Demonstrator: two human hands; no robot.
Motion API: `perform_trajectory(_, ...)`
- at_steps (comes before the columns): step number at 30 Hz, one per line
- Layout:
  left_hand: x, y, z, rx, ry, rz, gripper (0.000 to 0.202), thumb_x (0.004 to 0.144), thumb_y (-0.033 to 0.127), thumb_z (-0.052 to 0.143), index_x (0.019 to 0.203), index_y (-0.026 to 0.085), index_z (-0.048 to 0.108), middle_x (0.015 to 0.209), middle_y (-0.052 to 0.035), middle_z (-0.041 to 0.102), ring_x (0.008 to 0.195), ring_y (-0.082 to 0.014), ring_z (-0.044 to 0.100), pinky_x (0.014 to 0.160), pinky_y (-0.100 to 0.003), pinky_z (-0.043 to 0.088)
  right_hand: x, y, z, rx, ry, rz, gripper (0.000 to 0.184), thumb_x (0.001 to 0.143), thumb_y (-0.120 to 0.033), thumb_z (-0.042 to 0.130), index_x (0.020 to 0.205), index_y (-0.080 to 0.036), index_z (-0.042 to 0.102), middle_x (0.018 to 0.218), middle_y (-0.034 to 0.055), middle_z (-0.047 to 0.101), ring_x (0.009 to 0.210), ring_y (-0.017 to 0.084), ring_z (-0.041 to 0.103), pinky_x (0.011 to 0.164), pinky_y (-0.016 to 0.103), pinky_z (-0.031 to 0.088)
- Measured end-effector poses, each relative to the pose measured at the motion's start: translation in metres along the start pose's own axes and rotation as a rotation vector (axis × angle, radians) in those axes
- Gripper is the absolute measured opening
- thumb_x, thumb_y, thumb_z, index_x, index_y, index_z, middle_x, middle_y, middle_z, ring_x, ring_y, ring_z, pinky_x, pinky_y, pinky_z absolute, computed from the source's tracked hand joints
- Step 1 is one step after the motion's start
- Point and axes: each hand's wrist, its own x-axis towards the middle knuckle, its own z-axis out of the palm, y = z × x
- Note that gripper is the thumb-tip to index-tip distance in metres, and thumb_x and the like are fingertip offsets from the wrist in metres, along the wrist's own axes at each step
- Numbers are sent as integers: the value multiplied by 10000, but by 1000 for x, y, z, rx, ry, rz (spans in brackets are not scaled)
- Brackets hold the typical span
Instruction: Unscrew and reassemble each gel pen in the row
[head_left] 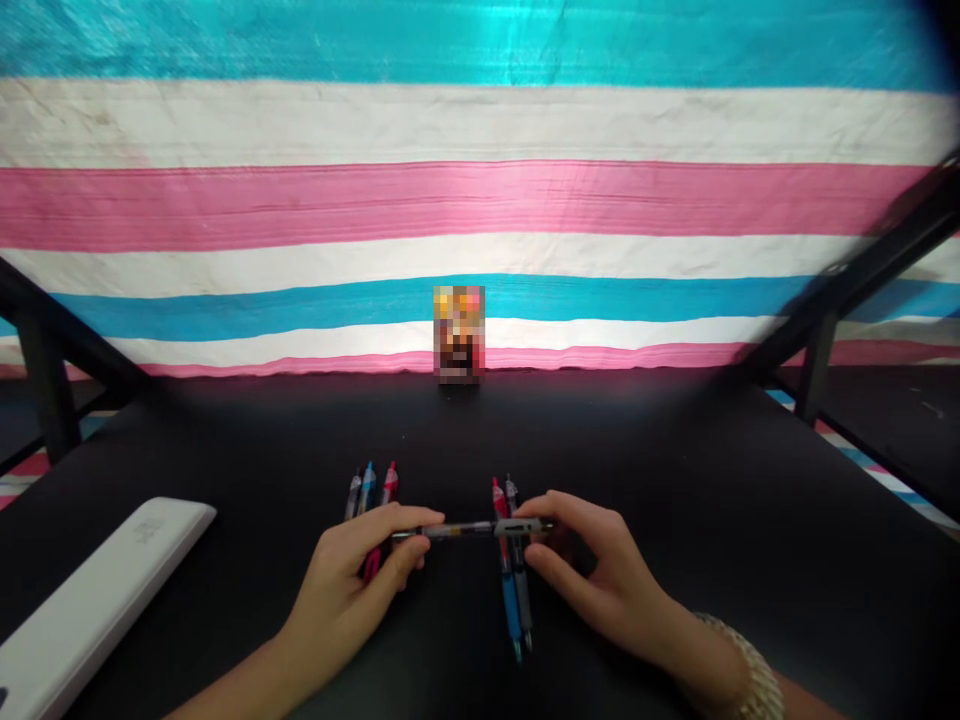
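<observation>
A dark pen [472, 528] is held level above the black table [675, 500], one end in each hand. My left hand [360, 580] pinches its tip end; my right hand [592, 575] pinches the clip end. Under my left hand lie three pens [369, 488], black, blue and red, side by side. Below the held pen lie three more pens [514, 600], red, blue and grey, pointing towards me. A bracelet sits on my right wrist.
A long white case [97, 600] lies at the table's left front. A small blurred box [459, 333] stands at the table's far edge against a striped blue, white and pink cloth [480, 200]. Black frame bars [862, 270] rise at both sides.
</observation>
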Motion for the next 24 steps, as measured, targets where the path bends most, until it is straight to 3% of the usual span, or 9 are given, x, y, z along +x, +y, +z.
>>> perform_trajectory(5,3,4,2,-128,12,-147,152,878,203,661,964,239,781,614,37,711,432,-90,619,437,-138,490,2,1,-2,86,-43,150,460,1063,-382,413,674,-188,563,645,-13,554,600,128,508,577,248,388)
perform_trajectory(12,5,7,0,-198,47,-268,141,834,226,693,922,222,803,611,12,738,413,-89,592,435,-149,484,3,4,0,43,29,158,132,961,-314,605,904,-205,650,774,-4,632,659,144,543,611,256,421)
perform_trajectory(14,4,6,0,-216,46,-283,150,831,236,694,929,216,807,614,5,741,410,-89,589,434,-152,482,3,4,-1,61,21,165,153,975,-339,586,928,-206,648,809,4,644,684,150,555,623,261,427)
perform_trajectory(19,5,7,1,-252,32,-327,160,826,245,691,927,212,811,622,0,742,422,-89,593,460,-159,492,3,7,-1,94,-2,213,382,1027,-417,490,726,-198,573,648,-24,548,606,134,495,579,262,382)
perform_trajectory(24,8,7,1,-272,42,-348,163,827,257,691,927,208,809,622,-4,743,434,-99,600,462,-170,493,6,5,-1,137,36,217,180,960,-369,616,889,-204,628,809,-2,617,724,152,568,636,254,429)
